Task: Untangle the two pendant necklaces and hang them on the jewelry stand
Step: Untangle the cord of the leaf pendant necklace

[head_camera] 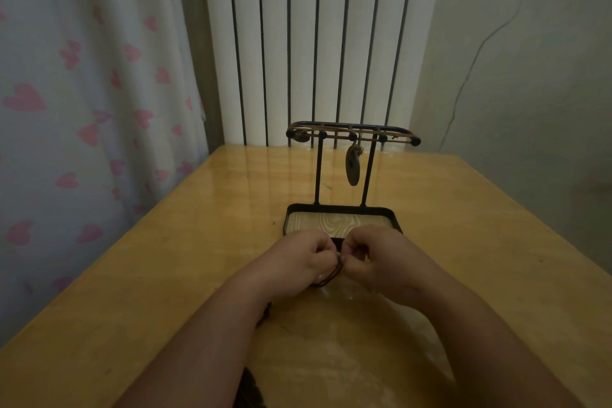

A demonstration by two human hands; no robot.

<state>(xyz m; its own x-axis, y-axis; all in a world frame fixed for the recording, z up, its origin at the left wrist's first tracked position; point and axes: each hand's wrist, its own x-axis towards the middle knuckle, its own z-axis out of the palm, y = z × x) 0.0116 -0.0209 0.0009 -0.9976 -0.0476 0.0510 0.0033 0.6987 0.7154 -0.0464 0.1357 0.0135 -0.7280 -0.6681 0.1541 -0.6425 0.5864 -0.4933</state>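
**Untangling stage, head view.** The jewelry stand [318, 172] sits on the surface [165, 275] toward the far edge, about mid-width, with its tray base facing the near edge. One necklace hangs from it: a tan cord [334, 126] is draped along the top rail, and its oval pendant [352, 166] hangs free between the two uprights. This half of the task appears done.

The second necklace, a dark cord [331, 275], is held just before the near rim of the tray. The left grip [303, 255] and the right grip [374, 255] are both clenched on it, with fingers curled and fingertips pinching it where the two meet. The close, knuckle-to-knuckle hold suggests work on a knot or clasp, since it keeps the strand short and taut between the fingertips. The cord loops down onto the surface beneath the wrists. Its pendant is not visible.

A dark strand [251, 387] shows again under the left forearm toward the near edge. Whether it is the same cord cannot be told.

Beyond the far edge stand a white ribbed radiator [298, 43], a heart-print curtain [82, 76] on the left, and a plain wall [530, 76] on the right.

Likely obstructions: the hanging pendant and the tan cord occupy the rail, so the dark cord will need a free peg. The tray rim lies directly ahead of the knuckles.
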